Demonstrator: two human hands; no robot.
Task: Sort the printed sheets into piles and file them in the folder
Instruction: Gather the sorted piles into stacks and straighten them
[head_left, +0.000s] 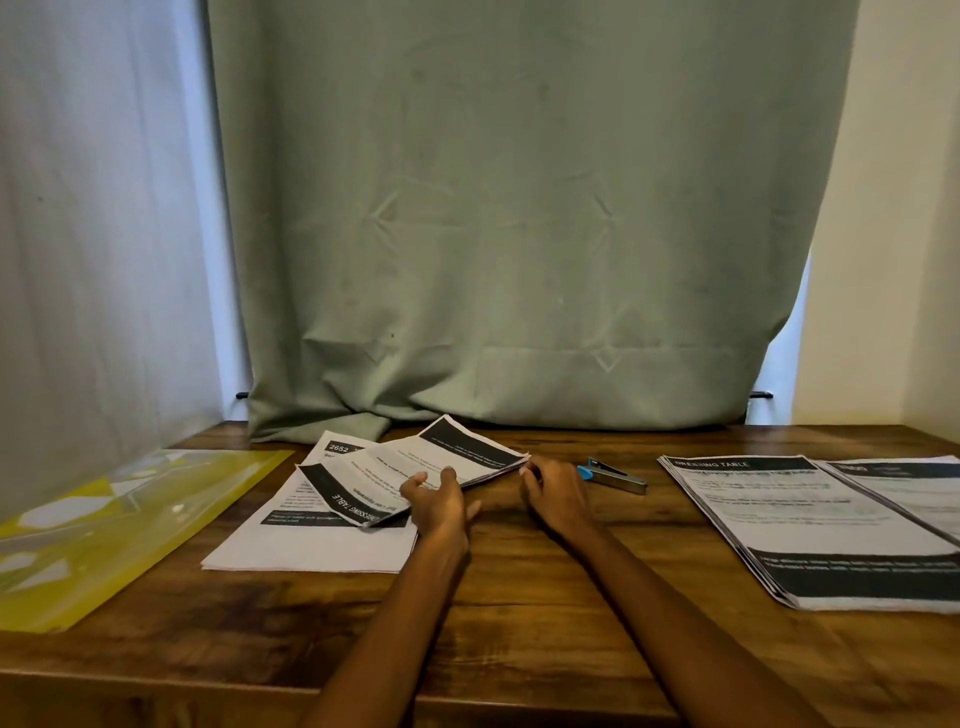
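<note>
A bundle of printed sheets (415, 462) with black header bands lies askew on top of a flat pile of sheets (311, 540) left of centre. My left hand (439, 501) grips the bundle's near edge, thumb over the top. My right hand (553, 491) touches the bundle's right corner with its fingertips. A second pile headed "DRESSING TABLE" (789, 525) lies at the right, with a third pile (914, 488) partly overlapping it at the far right edge. A yellow translucent folder (119, 525) lies shut at the left.
A blue and metal stapler (615, 475) sits just right of my right hand. The wooden table (519, 613) ends at a green curtain (519, 234) at the back and at a near edge at the bottom of the view.
</note>
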